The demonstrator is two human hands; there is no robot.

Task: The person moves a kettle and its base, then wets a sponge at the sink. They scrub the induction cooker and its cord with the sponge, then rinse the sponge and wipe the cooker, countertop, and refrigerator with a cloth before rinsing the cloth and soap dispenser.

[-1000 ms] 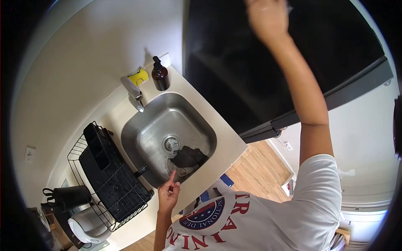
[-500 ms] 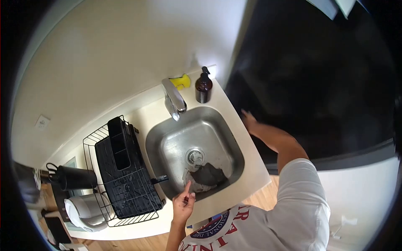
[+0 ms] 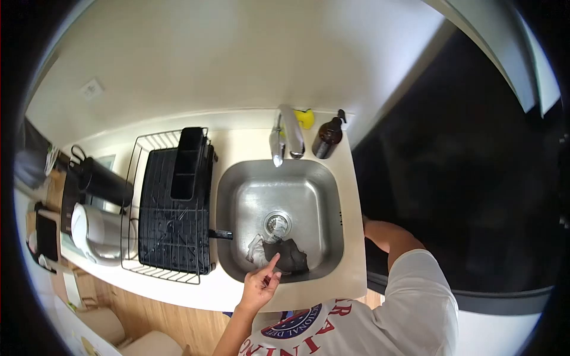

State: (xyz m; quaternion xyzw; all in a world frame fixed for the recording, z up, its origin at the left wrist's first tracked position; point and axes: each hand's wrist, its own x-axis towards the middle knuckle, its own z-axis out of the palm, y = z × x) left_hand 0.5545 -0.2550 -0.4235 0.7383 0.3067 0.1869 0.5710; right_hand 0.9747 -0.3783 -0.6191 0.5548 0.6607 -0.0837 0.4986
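Note:
Over the front rim of the steel sink [image 3: 228, 196] is my left hand [image 3: 261, 288], its index finger stretched out and its thumb apart, with nothing held. Beyond that fingertip, a crumpled dark grey cloth [image 3: 291, 256] lies on the sink floor near the drain [image 3: 277, 224]. A pale, thin crumpled piece [image 3: 256, 248] sticks out at the cloth's left side. My right forearm [image 3: 389, 235] reaches down past the right edge of the counter [image 3: 352, 261]; the counter edge and dark area there hide my right hand's fingers.
The faucet [image 3: 291, 133] rises behind the sink, with a yellow sponge-like item [image 3: 305, 118] and a brown pump bottle [image 3: 328, 137] to its right. Left of the sink stands a black dish rack [image 3: 160, 207], then a kettle [image 3: 98, 234] and a black cylindrical container [image 3: 105, 184].
The camera view has turned and shifted, so the sink appears straighter. My right hand, blurred by the counter's right side before, has dropped behind its edge. My left hand keeps its pointing shape.

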